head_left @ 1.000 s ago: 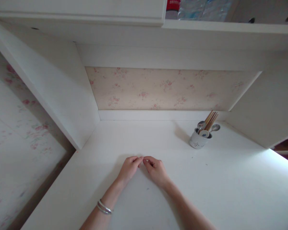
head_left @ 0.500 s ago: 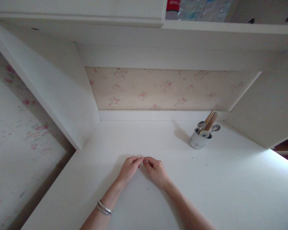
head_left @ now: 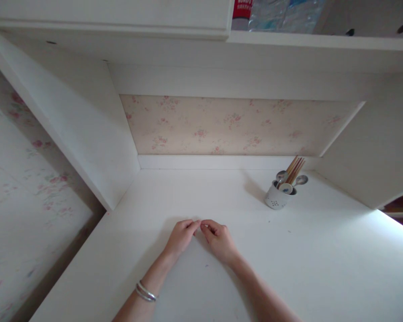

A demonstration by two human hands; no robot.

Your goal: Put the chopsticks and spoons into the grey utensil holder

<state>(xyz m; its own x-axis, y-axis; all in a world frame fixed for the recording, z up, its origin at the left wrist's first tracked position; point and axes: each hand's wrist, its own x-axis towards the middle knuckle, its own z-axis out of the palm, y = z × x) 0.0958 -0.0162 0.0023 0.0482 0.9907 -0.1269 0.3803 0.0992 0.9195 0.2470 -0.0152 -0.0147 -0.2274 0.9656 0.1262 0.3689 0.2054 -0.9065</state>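
Note:
My left hand [head_left: 181,234] rests on the white tabletop [head_left: 201,192], its fingers drawn together and two silver bangles [head_left: 145,291] on the wrist. Beside it lies my right hand [head_left: 219,240], thumb and fingers closed in a loose pinch. The fingertips of both hands meet, or nearly meet, in the middle. I see nothing held in either one. To the right and farther back stands a white perforated utensil holder [head_left: 274,199], with wooden chopsticks [head_left: 296,170], metal spoons [head_left: 301,180] and a white spoon-like piece [head_left: 285,189] in it.
A white cabinet shelf [head_left: 322,39] overhangs the table, with clear plastic bottles [head_left: 268,15] and a red-labelled one [head_left: 242,11] on it. White side panels [head_left: 87,120] border the table left and right. Floral wallpaper [head_left: 201,125] covers the back wall.
The view has tilted very slightly, showing a bit more of the upper shelf. The hands and the utensil holder have not visibly moved.

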